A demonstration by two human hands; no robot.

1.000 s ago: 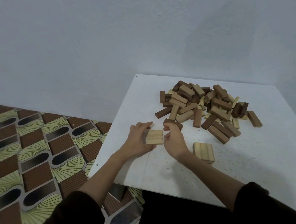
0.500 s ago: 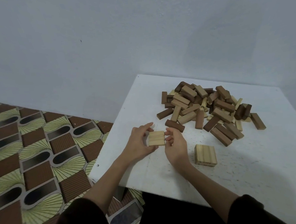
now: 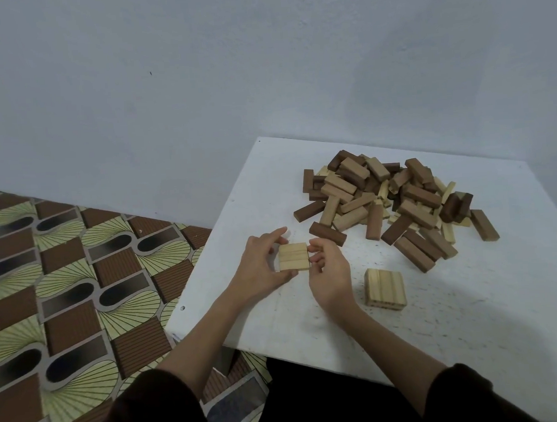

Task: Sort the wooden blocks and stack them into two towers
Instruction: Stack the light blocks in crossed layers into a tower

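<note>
A row of pale blocks [image 3: 293, 257], laid side by side with the flat face up, sits near the left front corner of the white bench [image 3: 472, 313]; whether it rests on the surface or is raised slightly cannot be determined. The left hand [image 3: 261, 265] grips its left edge, with the fingers [image 3: 272, 236] curled over the far corner and the thumb at the near corner. The right hand [image 3: 330, 273] pinches its right edge with curled fingers. A single dark block [image 3: 327, 234] lies just beyond the right hand, close to the held row but apart from it. A second group of pale blocks [image 3: 385, 289] stands to the right of the right wrist, near it and not touching. The unsorted pile of blocks [image 3: 390, 197], dark and pale mixed, occupies the far middle of the bench, well apart from both hands. Dark sleeves [image 3: 152, 411] cover the upper arms. A patterned floor [image 3: 63, 289] lies left of the bench, and a plain wall [image 3: 261, 65] stands behind it.
</note>
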